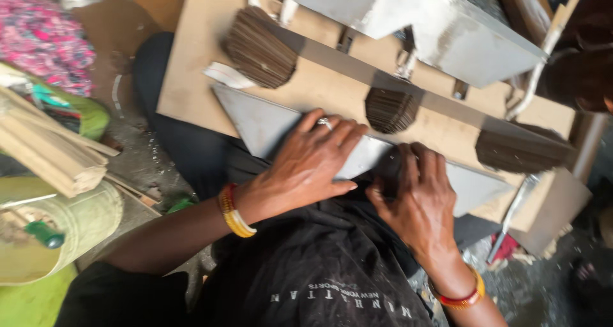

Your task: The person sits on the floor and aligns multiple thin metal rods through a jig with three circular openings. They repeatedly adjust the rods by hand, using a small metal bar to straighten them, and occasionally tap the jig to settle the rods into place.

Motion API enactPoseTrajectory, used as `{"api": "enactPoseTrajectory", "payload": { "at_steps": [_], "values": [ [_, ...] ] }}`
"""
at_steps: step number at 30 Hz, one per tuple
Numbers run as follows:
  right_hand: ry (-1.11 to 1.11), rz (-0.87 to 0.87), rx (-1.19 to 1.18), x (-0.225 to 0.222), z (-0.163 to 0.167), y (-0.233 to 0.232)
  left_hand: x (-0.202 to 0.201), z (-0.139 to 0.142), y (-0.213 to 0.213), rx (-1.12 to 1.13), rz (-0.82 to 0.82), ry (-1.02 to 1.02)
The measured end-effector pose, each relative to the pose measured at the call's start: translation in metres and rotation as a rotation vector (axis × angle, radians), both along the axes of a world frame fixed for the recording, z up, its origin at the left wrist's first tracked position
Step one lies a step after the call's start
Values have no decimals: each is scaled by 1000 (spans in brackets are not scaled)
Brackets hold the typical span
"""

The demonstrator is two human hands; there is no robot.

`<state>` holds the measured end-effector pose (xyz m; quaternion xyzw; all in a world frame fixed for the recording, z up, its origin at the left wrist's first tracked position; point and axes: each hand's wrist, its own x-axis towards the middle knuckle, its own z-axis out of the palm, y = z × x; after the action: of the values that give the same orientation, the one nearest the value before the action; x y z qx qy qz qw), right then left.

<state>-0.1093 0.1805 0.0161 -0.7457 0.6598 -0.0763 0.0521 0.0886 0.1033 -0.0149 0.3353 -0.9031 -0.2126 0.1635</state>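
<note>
While the left hand lies flat with fingers spread on the grey metal plate, gripping nothing, the right hand curls its fingers over the plate's near edge around a dark bundle of thin sticks, though how firmly cannot be told. That plate rests on a wooden board across the person's lap. At twelve o'clock from the hands sits a fanned stick bundle; another lies at eleven o'clock, a third at two o'clock.
</note>
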Motion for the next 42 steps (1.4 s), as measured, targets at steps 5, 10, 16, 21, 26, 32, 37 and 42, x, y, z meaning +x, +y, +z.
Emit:
{"api": "enactPoseTrajectory", "payload": {
  "at_steps": [5, 10, 16, 21, 26, 32, 37, 42],
  "values": [
    [41, -15, -46, 4, 8, 0, 7, 0, 1, -21, 32, 108],
    [156, 73, -244, 0, 16, -4, 5, -8, 7, -85, 20, 113],
    [47, 29, -223, -19, 15, 5, 10, -30, 14, -711, -62, 3],
    [-71, 80, -222, -42, -6, 8, 19, -32, -5, -593, -120, 81],
    [-39, 83, -256, -53, -14, -12, 81, 7, -53, -681, -8, -34],
    [6, 127, -313, -44, 11, -63, 137, 30, -128, -480, 250, 176],
    [37, 111, -273, -36, 25, -100, 125, 45, -154, -496, 291, 180],
    [10, 110, -207, -38, 24, -112, 120, 51, -162, -471, 293, 211]
  ]
}}
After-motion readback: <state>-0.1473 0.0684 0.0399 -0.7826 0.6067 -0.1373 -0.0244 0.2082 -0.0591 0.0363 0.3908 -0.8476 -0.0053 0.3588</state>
